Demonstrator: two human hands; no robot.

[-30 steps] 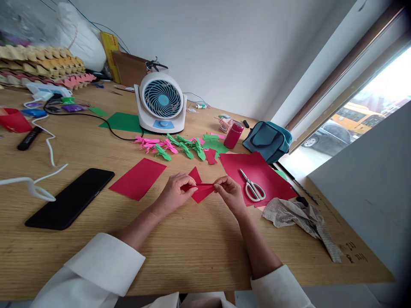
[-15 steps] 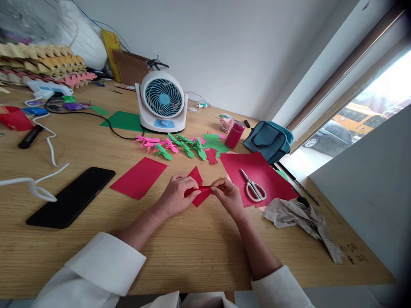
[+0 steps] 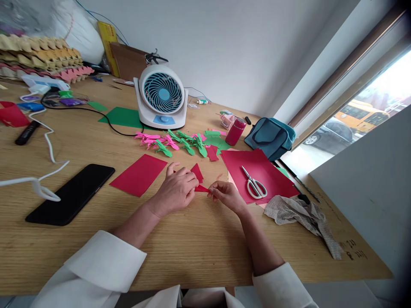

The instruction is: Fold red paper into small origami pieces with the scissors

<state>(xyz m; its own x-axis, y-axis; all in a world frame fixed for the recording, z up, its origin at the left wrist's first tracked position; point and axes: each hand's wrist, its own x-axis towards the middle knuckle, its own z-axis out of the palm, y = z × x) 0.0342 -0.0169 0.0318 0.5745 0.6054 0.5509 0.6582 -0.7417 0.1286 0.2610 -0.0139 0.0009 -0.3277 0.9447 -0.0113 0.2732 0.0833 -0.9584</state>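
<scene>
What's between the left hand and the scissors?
The head view shows the narrow red paper, then the right hand at its tip, then part of the red sheets under the scissors.

Scissors white-handled | fan white-blue | cloth greyish, apparently patterned

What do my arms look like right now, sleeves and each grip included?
The left sleeve and right sleeve are off-white and plain, with wide cuffs ending partway along the forearms. The left grip and right grip are bare: no gloves, and no ring, watch or bracelet shows.
</scene>
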